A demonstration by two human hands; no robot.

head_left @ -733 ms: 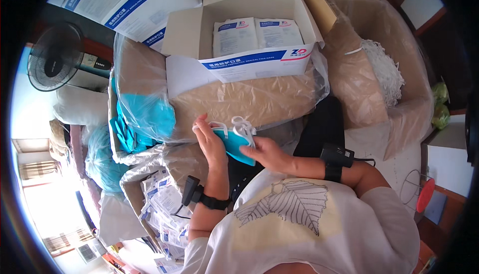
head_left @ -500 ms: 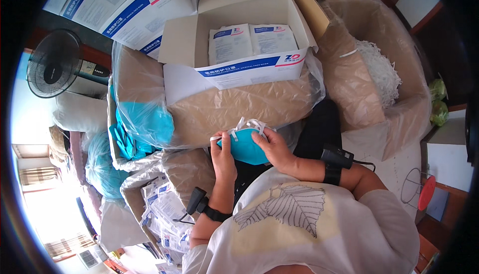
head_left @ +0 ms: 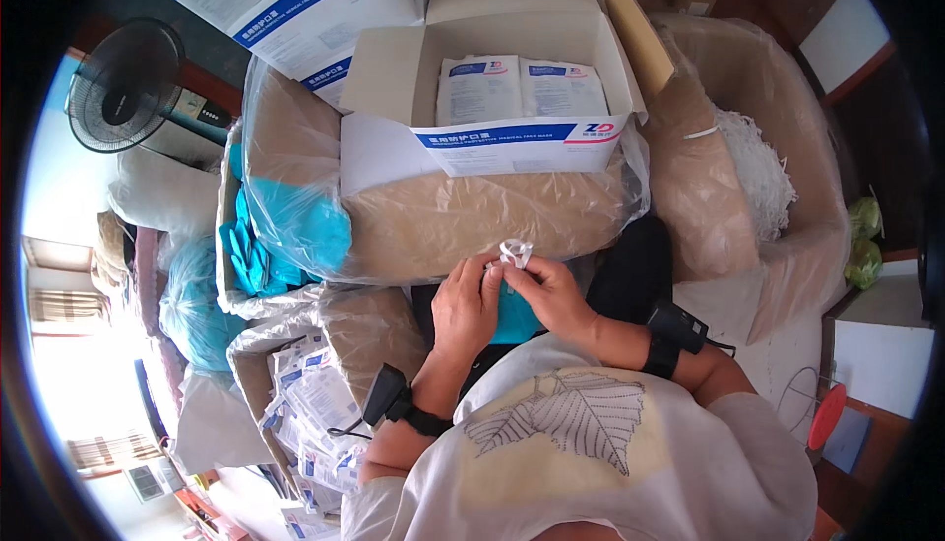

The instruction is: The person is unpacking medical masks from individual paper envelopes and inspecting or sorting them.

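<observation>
Both hands have closed in on each other since the earlier frames; the teal face mask, then spread wide between them, is now folded small and mostly hidden behind the fingers.

Left hand (head_left: 465, 307): centre of frame, fingers curled narrow, tips pinching the teal face mask (head_left: 512, 317) against the right hand. A black wrist-worn device (head_left: 392, 403) sits on this forearm, lower centre-left.

Right hand (head_left: 551, 295): just right of the left hand and touching it, thumb and forefinger pinched shut on the white ear loops (head_left: 516, 250), which stand up in a small bunch above the knuckles. A black wrist strap (head_left: 672, 336) is on this forearm.

Mask location: centre of frame, held over the lap, just below the edge of the clear plastic bag (head_left: 443, 216) that covers brown material.

Surroundings:
- Open cardboard box (head_left: 492, 98), upper centre, resting on the plastic bag; it holds white sealed packets (head_left: 517, 88) with blue print.
- Large white carton (head_left: 295, 0), upper left, behind the box.
- More teal masks (head_left: 258, 246), left of centre, inside the plastic bag.
- Black fan (head_left: 126, 86), far upper left.
- Pile of white packets (head_left: 315, 413), lower left, beside the left forearm.
- White elastic cord bundle (head_left: 758, 172), right side, inside a second bag.
</observation>
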